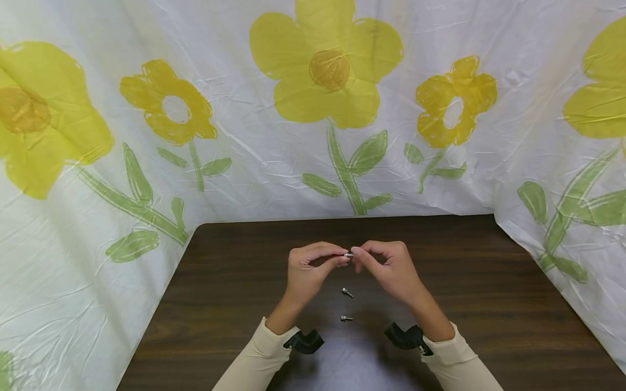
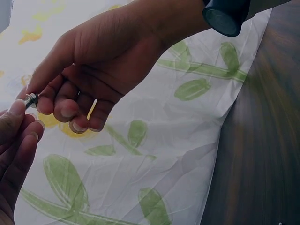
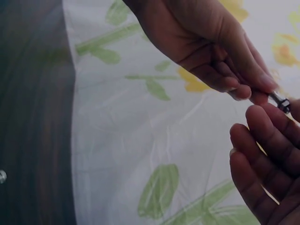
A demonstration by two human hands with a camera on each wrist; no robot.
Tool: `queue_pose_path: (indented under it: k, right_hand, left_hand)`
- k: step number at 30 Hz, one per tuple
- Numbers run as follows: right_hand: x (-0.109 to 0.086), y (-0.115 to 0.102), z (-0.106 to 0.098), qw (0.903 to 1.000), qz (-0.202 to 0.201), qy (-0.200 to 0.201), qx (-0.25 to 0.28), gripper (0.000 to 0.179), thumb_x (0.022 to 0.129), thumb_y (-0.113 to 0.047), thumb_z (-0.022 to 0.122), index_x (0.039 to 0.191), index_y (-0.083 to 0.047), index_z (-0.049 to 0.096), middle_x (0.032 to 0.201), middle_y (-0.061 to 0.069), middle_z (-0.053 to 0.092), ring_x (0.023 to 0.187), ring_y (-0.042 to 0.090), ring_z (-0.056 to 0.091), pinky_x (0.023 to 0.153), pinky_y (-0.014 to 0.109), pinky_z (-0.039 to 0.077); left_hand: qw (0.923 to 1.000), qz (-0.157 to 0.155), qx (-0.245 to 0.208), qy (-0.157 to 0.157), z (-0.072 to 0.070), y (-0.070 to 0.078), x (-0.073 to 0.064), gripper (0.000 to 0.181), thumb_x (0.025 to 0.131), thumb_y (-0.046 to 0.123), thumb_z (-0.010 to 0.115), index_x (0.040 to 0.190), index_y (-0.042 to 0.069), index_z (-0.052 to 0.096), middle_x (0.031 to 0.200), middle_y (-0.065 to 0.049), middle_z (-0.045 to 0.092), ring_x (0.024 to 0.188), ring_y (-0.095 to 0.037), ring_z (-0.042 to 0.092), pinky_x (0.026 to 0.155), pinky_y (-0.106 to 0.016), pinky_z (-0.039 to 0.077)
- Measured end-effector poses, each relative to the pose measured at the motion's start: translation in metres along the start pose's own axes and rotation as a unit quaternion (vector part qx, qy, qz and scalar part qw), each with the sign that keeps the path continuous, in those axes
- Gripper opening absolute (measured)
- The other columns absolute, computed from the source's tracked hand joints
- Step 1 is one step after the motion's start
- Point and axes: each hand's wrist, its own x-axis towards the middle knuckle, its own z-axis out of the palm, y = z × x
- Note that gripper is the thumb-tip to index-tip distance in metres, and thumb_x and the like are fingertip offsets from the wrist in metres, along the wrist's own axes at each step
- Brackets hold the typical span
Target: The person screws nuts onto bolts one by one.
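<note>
Between both hands, over the far half of the table, is a small silver bolt (image 1: 349,255) with a hexagonal, nut-like piece (image 3: 284,106) at its left end. My left hand (image 1: 309,269) pinches that hexagonal end between thumb and index finger; its other fingers are loosely bent in the left wrist view. From the other side, my right hand (image 1: 391,269) pinches the shank with thumb and fingertips. The fingertips hide part of the bolt. Nearer to me on the table lie two similar bolts, one slanted (image 1: 347,292) and one sideways (image 1: 346,318).
The dark wood-grain table (image 1: 220,304) ends at a white flowered cloth (image 1: 264,174) that hangs behind and along both sides. Black wrist cameras (image 1: 304,341) are strapped over the cream sleeves (image 1: 254,358).
</note>
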Motion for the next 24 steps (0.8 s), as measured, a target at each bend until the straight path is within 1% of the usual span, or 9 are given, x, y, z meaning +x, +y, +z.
queue_pose_path:
  k: [4,7,8,10,12,13,15,18,24]
  right_hand:
    - [0.000,-0.001,0.002,0.9999,0.004,0.005,-0.014,0.038,0.099,-0.002,0.064,0.065,-0.019,0.069,0.062,-0.008,0.067,0.056,0.009,0.059,0.049,0.024,0.042]
    - [-0.001,0.000,0.001,0.9997,0.006,0.007,-0.020,0.041,0.101,-0.004,0.061,0.064,-0.019,0.069,0.060,-0.010,0.066,0.050,0.008,0.052,0.045,0.023,0.035]
    - [-0.001,0.000,0.000,0.9998,0.007,0.009,-0.017,0.039,0.101,-0.004,0.061,0.066,-0.018,0.069,0.061,-0.010,0.066,0.051,0.010,0.054,0.046,0.023,0.036]
    - [0.000,-0.001,-0.002,0.9999,0.006,0.010,-0.006,0.028,0.099,-0.003,0.064,0.075,-0.016,0.072,0.066,-0.007,0.069,0.056,0.011,0.060,0.050,0.022,0.043]
    - [0.000,-0.002,-0.004,0.9999,-0.001,0.011,0.003,0.015,0.094,-0.001,0.071,0.088,-0.014,0.074,0.076,-0.003,0.073,0.066,0.013,0.067,0.058,0.022,0.051]
    - [0.000,-0.002,-0.006,0.9999,-0.006,0.010,0.008,0.013,0.091,0.000,0.074,0.093,-0.013,0.075,0.081,0.000,0.074,0.071,0.015,0.069,0.063,0.023,0.055]
    - [0.000,-0.003,-0.008,0.9997,-0.018,0.005,0.018,0.024,0.084,0.004,0.081,0.102,-0.010,0.075,0.089,0.003,0.075,0.078,0.016,0.072,0.069,0.027,0.059]
    - [0.000,-0.003,-0.009,0.9990,-0.034,-0.003,0.028,0.029,0.079,0.008,0.083,0.103,-0.007,0.076,0.094,0.005,0.076,0.080,0.016,0.073,0.071,0.029,0.060]
    - [0.000,-0.002,-0.008,0.9981,-0.036,-0.005,0.049,0.026,0.080,0.011,0.080,0.101,-0.004,0.077,0.095,0.007,0.077,0.079,0.022,0.074,0.071,0.030,0.061]
  left_hand:
    - [1.0000,-0.004,0.001,0.001,0.001,0.001,0.000,0.027,0.074,-0.024,0.075,0.093,-0.005,0.076,0.087,-0.017,0.075,0.077,-0.020,0.074,0.063,-0.045,0.061]
    - [1.0000,-0.004,0.004,0.005,0.001,0.002,0.001,0.029,0.073,-0.026,0.075,0.092,-0.005,0.076,0.086,-0.017,0.075,0.077,-0.018,0.074,0.062,-0.044,0.061]
    - [1.0000,-0.005,0.003,0.006,0.001,0.002,0.001,0.029,0.073,-0.026,0.075,0.092,-0.005,0.076,0.086,-0.017,0.075,0.077,-0.018,0.074,0.062,-0.043,0.061]
    - [1.0000,-0.003,0.006,0.007,0.001,0.002,0.002,0.028,0.073,-0.026,0.075,0.092,-0.005,0.076,0.086,-0.017,0.075,0.076,-0.018,0.074,0.062,-0.041,0.061]
    - [0.9999,-0.002,0.007,0.008,0.000,0.002,0.002,0.027,0.074,-0.025,0.075,0.092,-0.006,0.076,0.086,-0.017,0.074,0.075,-0.018,0.073,0.062,-0.039,0.061]
    - [0.9999,-0.002,0.008,0.009,0.000,0.002,0.002,0.025,0.075,-0.024,0.075,0.092,-0.006,0.076,0.086,-0.017,0.074,0.075,-0.018,0.073,0.063,-0.038,0.061]
    - [0.9998,-0.003,0.015,0.011,0.000,0.003,0.002,0.022,0.076,-0.021,0.076,0.091,-0.005,0.076,0.085,-0.016,0.075,0.075,-0.018,0.073,0.063,-0.037,0.061]
    - [0.9997,-0.005,0.019,0.014,-0.001,0.003,0.002,0.020,0.077,-0.018,0.077,0.091,-0.004,0.077,0.086,-0.015,0.075,0.076,-0.018,0.072,0.063,-0.036,0.061]
    - [0.9996,-0.012,0.019,0.014,-0.001,0.002,0.001,0.017,0.078,-0.015,0.079,0.091,-0.004,0.077,0.086,-0.016,0.075,0.076,-0.020,0.072,0.062,-0.041,0.061]
